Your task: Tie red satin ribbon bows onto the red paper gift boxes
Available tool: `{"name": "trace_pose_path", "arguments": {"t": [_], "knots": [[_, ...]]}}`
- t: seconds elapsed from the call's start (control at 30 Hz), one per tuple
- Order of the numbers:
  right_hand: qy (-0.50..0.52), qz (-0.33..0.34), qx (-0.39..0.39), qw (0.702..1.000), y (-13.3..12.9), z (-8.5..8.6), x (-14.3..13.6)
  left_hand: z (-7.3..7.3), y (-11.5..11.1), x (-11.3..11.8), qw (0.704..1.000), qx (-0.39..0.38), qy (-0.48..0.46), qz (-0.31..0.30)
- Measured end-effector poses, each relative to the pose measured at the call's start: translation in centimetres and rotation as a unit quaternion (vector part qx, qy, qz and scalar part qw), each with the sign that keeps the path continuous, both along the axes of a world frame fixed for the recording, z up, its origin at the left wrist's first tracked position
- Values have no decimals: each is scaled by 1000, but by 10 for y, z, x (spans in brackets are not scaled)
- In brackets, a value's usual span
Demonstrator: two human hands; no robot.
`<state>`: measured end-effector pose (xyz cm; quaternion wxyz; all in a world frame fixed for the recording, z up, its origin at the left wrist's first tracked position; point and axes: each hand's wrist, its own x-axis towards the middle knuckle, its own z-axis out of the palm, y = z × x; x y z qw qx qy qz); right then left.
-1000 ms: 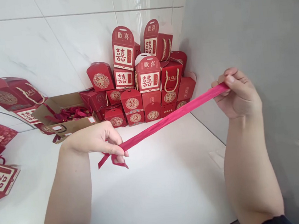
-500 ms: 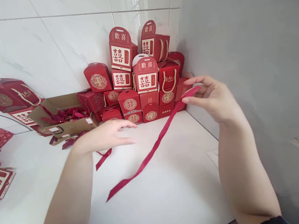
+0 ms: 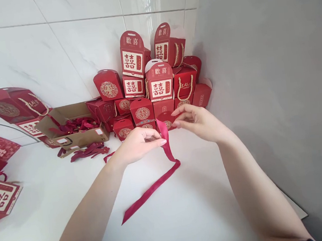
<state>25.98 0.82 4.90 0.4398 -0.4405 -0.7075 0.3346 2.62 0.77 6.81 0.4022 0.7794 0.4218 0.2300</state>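
Observation:
A long dark-red ribbon hangs from my left hand, pinched between thumb and fingers near its upper end. From there it drops, bends, and runs down to the left across the white table to a pointed tip. My right hand is just right of the ribbon's upper end, thumb and fingers apart, not touching it as far as I can see. Behind my left wrist, part of another red ribbon shows on the table.
Red gift boxes are stacked against the tiled wall. To their left a cardboard box holds dark-red ribbon pieces, with more pieces before it. Further red boxes sit at far left. A grey wall bounds the right side.
The ribbon's upper end has passed from my right hand to my left, which has moved right and closed on it. My right hand has come left and down, fingers now apart.

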Motion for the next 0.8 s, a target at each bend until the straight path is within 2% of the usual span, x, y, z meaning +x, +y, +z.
{"name": "trace_pose_path", "arguments": {"t": [0.13, 0.23, 0.33, 0.43, 0.53, 0.67, 0.8], "knots": [[-28, -183, 94, 978, 30, -4, 18, 9, -3, -9, 1000, 14, 20, 4], [-89, -236, 177, 951, 58, 6, 14, 15, -3, -18, 1000, 10, 6, 16], [-180, -235, 256, 920, 86, 25, -3, 21, -2, -27, 997, -1, -59, 48], [-244, -219, 287, 900, 111, 45, -17, 28, -1, -38, 988, -1, -132, 82], [-255, -204, 288, 900, 130, 61, -20, 33, 1, -48, 979, 8, -164, 125], [-252, -159, 294, 908, 147, 71, -15, 35, 3, -55, 975, 8, -154, 161], [-267, -146, 291, 907, 140, 81, -13, 35, 4, -57, 972, 23, -159, 171]]}}
